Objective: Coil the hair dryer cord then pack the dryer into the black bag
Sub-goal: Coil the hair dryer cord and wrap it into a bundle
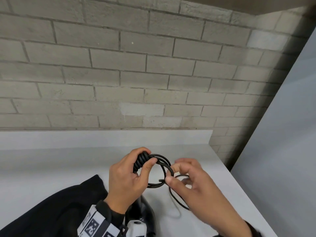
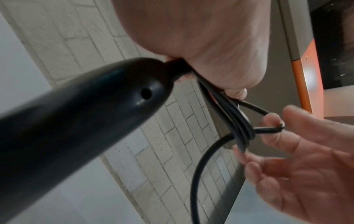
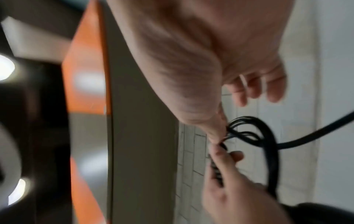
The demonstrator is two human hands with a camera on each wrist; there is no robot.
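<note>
Dryer [image 1: 145,212] and black bag [image 1: 56,207] lay nearest, dryer unpacked. Left hand [image 1: 127,177] gripped the coiled cord [image 1: 160,170] above the counter [image 1: 51,168]; right hand [image 1: 193,178] pinched a fresh loop. Coiling seemed mostly done; a loose tail and packing remained.

I've got open counter [image 1: 59,166] left of frame; black bag [image 1: 51,209] blocks lower left, brick wall [image 1: 119,65] behind.

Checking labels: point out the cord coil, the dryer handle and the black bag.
cord coil [image 1: 158,170]: head view, on the looped strands.
dryer handle [image 2: 80,115]: left wrist view, mid-shaft.
black bag [image 1: 56,209]: head view, on its fabric.
</note>
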